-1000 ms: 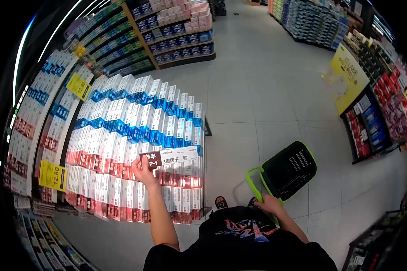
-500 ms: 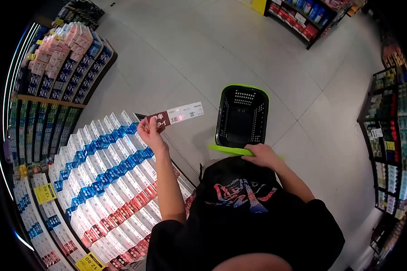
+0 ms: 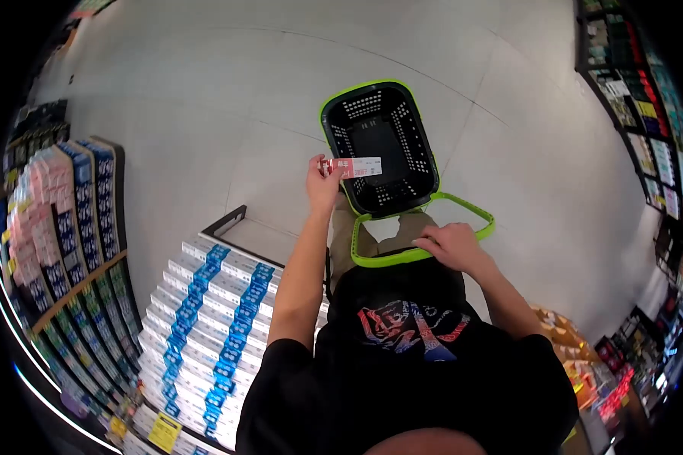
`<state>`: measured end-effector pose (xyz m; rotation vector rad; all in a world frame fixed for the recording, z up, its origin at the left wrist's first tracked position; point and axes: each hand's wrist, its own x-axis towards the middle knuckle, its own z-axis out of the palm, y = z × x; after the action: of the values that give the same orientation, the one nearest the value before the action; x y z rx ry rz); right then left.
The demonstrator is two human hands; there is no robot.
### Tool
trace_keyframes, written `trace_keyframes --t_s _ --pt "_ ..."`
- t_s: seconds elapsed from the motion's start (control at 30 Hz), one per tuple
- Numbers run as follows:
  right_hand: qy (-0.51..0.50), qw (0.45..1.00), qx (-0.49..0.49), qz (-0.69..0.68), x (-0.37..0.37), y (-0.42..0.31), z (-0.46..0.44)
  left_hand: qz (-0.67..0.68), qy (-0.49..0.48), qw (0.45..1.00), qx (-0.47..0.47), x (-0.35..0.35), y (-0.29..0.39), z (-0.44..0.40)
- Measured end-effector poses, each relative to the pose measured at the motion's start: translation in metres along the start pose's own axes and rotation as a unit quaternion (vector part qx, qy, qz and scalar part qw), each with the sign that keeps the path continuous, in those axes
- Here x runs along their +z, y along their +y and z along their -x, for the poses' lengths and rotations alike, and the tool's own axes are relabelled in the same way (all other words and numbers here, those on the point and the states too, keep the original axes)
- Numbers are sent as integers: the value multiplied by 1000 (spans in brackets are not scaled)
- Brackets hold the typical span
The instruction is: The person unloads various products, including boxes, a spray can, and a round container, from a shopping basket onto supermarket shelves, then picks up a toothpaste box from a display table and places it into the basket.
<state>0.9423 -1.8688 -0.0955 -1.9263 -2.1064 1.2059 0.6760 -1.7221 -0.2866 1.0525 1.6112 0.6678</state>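
Note:
A red and white box (image 3: 366,167) is pinched by its red end in my left hand (image 3: 323,184). The box's white end reaches over the near left part of a black basket (image 3: 425,152) with a green rim. No items show inside the basket. Its green handle (image 3: 372,262) is tilted toward my body. My right hand (image 3: 451,246) is closed at the handle's near bar, with the palm side hidden.
Stacked white and blue boxes (image 3: 224,303) stand in a stepped display at the lower left, with a black metal frame (image 3: 224,221) at its corner. Curved shelves (image 3: 91,299) line the far left. More shelving (image 3: 637,106) runs along the right.
The view has turned rightward, and the box display has shifted down and left. My left hand has carried the box over the basket. The basket now appears higher in view, its handle more visible.

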Motion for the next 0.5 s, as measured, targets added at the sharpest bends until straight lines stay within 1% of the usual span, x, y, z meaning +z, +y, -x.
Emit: trace_keyframes --t_s 0.03,0.07,0.1,0.13,0.17,0.2,0.23,0.27,0.3,0.33,0.37,0.4,0.47,0.5 --pt "8 999 32 2 6 -5 1 -38 -16 999 -2 7 -29 -12" --pt "14 998 58 35 13 -9 3 -67 -38 997 10 23 -57 -32" --pt "25 992 89 82 18 -7 6 -74 -38 995 57 36 -95 -47" --pt "67 987 91 118 33 -7 11 -69 -47 996 41 46 -86 -44" --pt "58 985 105 127 41 -10 13 -45 -75 994 59 61 -130 -63" --pt "93 981 100 140 42 -16 16 11 -101 995 27 69 -117 -58" --pt "103 982 109 116 43 -19 18 -31 -129 991 -33 79 -129 -68" --pt "99 982 110 120 45 -19 19 -73 -144 986 -44 102 -192 -94" --pt "88 983 116 111 38 -21 17 -182 -105 977 -42 119 -195 -98" --pt "98 984 107 103 36 -17 15 -200 -114 972 -48 125 -177 -99" --pt "91 985 124 75 31 -18 14 -257 -98 959 -65 142 -193 -106" --pt "74 985 138 66 29 -16 7 -240 -114 961 -80 152 -194 -111" --pt "60 986 132 85 19 -21 -3 -239 -114 958 -109 174 -217 -120" --pt "50 988 127 74 20 -19 -8 -240 -120 958 -106 181 -231 -125"
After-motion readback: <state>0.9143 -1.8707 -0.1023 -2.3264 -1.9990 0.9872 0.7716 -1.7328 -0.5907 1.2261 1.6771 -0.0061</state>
